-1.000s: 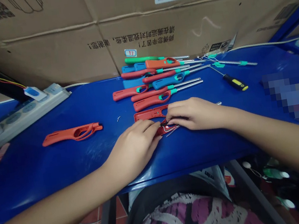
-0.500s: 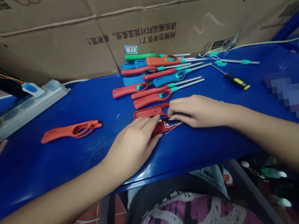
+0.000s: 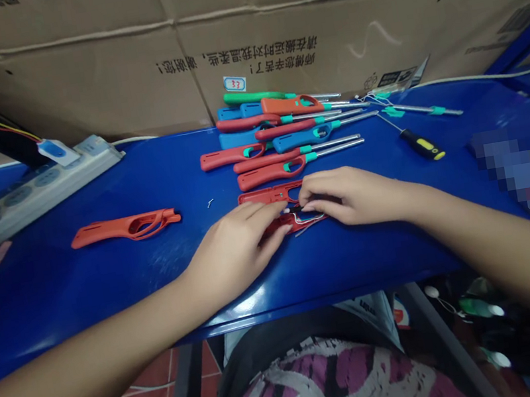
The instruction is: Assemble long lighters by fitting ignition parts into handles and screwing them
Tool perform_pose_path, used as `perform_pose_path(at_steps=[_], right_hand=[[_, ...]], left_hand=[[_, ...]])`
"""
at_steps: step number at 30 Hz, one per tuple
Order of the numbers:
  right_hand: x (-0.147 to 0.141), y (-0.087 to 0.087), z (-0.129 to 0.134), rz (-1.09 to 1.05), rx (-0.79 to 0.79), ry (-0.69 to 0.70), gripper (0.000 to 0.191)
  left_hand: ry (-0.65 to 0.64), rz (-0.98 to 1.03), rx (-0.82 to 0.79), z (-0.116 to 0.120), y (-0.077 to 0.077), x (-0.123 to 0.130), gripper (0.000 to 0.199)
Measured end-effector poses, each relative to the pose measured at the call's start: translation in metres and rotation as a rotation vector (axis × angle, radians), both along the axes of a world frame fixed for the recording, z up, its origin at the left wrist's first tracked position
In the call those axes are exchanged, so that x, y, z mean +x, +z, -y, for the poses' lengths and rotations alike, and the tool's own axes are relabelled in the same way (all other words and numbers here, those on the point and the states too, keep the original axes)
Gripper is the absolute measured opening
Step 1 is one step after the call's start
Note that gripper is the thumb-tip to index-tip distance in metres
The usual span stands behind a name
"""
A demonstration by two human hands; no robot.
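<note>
In the head view, my left hand [image 3: 236, 243] holds a red lighter casing half [image 3: 290, 222] between thumb and fingers. My right hand [image 3: 348, 195] meets it from the right, fingertips closed in a pinch on a small black part [image 3: 294, 209] with a pale tip. A thin white wire [image 3: 308, 219] loops over the casing below those fingers. Just beyond lies a second red casing half [image 3: 264, 196], hollow side up, partly behind my right fingers. A thin metal rod [image 3: 301, 228] rests at the casing's near edge.
Several assembled gas lighters [image 3: 282, 149] are piled at the back against a cardboard box [image 3: 92, 92]. An orange-red lighter handle [image 3: 122, 230] and tiny screws [image 3: 210, 202] lie left. A screwdriver [image 3: 421, 144] lies right; a power strip [image 3: 32, 191] runs along the left.
My left thumb and fingers have opened slightly apart around the casing half. The right hand keeps its pinch at nearly the same spot. The whole view has shifted a little.
</note>
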State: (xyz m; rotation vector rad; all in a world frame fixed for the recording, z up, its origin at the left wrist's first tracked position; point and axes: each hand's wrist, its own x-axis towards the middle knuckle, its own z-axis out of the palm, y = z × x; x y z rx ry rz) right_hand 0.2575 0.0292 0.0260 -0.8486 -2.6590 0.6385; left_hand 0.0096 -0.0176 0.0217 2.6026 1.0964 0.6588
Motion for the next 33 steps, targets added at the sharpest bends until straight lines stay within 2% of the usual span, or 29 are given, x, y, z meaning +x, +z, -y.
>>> perform_pose_path(at_steps=[9,16,22,33], right_hand=[[-0.002,0.000,0.004,-0.083,-0.011,0.002,0.013],[-0.005,-0.003,0.005,-0.097,0.007,0.037,0.016],[-0.006,-0.003,0.006,-0.117,0.033,0.039,0.015],[-0.007,-0.002,0.009,-0.149,0.067,0.033,0.012]], left_hand=[[-0.029,0.169,0.059,-0.011,-0.007,-0.005,0.016],[-0.042,0.109,0.037,-0.009,-0.006,-0.003,0.020],[-0.036,0.138,0.009,-0.009,-0.004,-0.003,0.021],[0.031,0.134,-0.055,-0.001,0.005,0.000,0.017]])
